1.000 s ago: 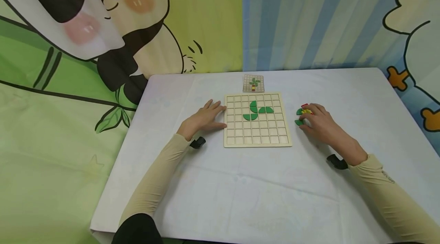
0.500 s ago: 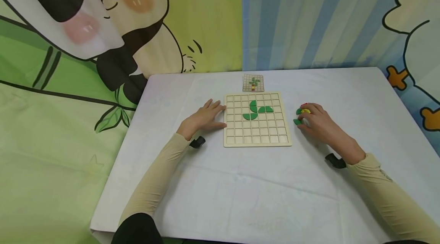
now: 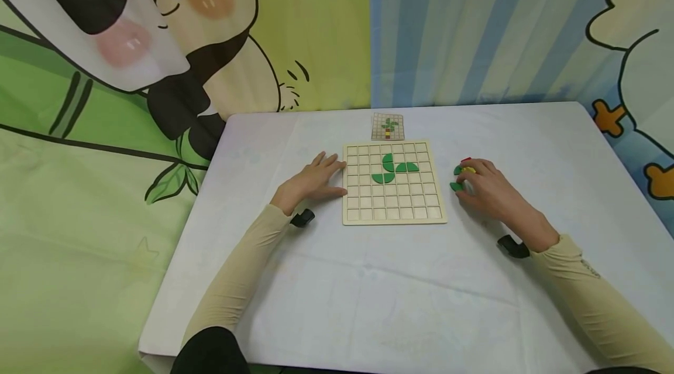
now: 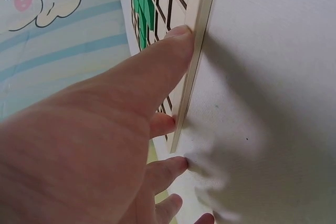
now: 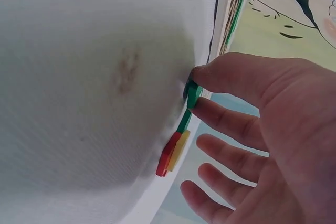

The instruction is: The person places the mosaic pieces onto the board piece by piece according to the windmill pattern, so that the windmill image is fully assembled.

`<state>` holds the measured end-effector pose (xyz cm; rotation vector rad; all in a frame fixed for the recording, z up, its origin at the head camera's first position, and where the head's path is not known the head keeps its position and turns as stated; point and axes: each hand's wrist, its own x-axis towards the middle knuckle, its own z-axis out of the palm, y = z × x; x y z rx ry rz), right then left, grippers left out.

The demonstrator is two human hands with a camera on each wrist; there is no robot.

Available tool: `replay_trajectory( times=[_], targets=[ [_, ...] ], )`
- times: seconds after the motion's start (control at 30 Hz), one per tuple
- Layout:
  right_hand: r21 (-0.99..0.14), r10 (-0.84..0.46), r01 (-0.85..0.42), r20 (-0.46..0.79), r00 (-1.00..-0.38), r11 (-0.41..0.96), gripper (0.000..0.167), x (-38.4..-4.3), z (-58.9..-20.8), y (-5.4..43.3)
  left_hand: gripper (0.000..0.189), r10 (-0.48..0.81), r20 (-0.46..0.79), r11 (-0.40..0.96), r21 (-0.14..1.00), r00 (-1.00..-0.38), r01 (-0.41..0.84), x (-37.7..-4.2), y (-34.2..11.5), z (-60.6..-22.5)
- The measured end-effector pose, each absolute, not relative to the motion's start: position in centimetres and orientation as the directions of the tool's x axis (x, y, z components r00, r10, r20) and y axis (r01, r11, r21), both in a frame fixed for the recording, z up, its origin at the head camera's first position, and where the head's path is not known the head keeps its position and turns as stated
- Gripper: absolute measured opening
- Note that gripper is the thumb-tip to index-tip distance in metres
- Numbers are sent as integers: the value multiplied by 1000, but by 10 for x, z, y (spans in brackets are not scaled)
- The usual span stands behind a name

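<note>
A wooden grid board point(image 3: 416, 208) lies mid-table, bearing several green quarter-circle pieces point(image 3: 388, 164) in a pinwheel-like cluster. At its left edge is my left hand point(image 3: 309, 182), fingers spread; in the left wrist view the thumb point(image 4: 178, 38) rests on the rim. My right hand point(image 3: 492, 191), right of the board, pinches a green quarter-circle piece point(image 5: 193, 96) between thumb and forefinger, close over the tabletop. Just beyond it lie another green piece point(image 5: 184, 121), a red piece point(image 5: 167, 157) and a yellow piece point(image 5: 180, 150). The other right-hand fingers are loosely bent.
Behind the board lies a small pattern card point(image 3: 381, 128) with a green, red and yellow design on a grid. A white cloth point(image 3: 368, 292) covers the table. Behind it hangs a cartoon-printed curtain point(image 3: 321, 34). Black wrist cameras point(image 3: 302, 218) sit under both wrists.
My right hand has shifted slightly left, and the green piece at its thumb has moved a little left with it. My left hand and the board hold their places.
</note>
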<state>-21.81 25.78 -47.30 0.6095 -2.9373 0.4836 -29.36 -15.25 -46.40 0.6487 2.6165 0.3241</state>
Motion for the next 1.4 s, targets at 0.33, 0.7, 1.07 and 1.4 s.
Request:
replay_trajectory(
  times=[0.33,0.7,1.07,1.4],
  targets=[
    [-416,-422,-438,135,-896,797,18,-230,-461,233,81,486,-349,866,313,-801,389,-293,-153,-464],
    [-410,-550,-535,92,-830,739,20,-252,-464,172,81,491,-344,861,331,-800,386,-294,-153,-466],
    [-379,-543,-528,76,-837,760,24,-255,-464,165,80,489,-341,862,328,-803,386,-293,-153,-465],
    [-372,-557,-556,116,-822,743,23,-256,-466,168,80,482,-345,866,327,-805,378,-295,-152,-466]
  ],
)
